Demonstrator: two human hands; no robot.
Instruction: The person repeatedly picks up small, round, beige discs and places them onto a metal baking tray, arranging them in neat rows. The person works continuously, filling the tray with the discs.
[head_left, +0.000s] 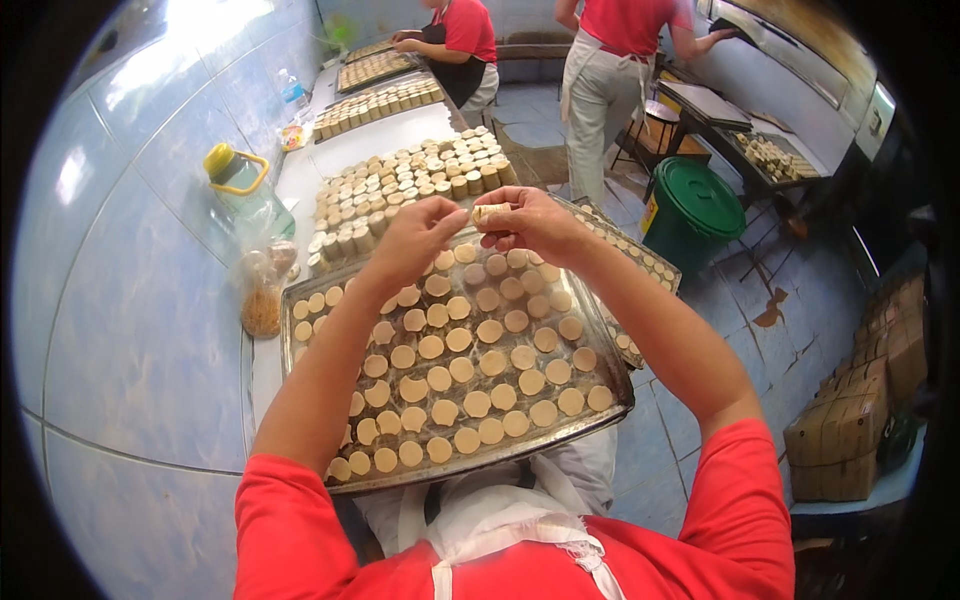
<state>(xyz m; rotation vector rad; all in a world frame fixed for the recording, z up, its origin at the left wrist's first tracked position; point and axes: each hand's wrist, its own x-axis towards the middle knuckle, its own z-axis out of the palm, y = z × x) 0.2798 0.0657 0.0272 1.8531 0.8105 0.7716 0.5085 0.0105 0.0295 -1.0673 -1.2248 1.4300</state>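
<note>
Pale dough rounds (458,340) lie in rows on a dark metal baking tray (485,460) over my lap. Above its far edge, my right hand (542,224) is closed around a short stack of dough rounds (491,213) lying on its side. My left hand (415,240) faces it at the left end of the stack, thumb and fingers pinched together. Whatever lies in that pinch is too small to make out. Just beyond my hands stand many short upright stacks of rounds (400,190) on the white table.
Left of the tray stand a yellow-lidded jug (240,185) and a plastic bag of brown food (262,300). Another filled tray (635,260) sits at the right. A green lidded bin (695,210) and cardboard boxes (840,430) are farther right. Two people in red shirts work beyond.
</note>
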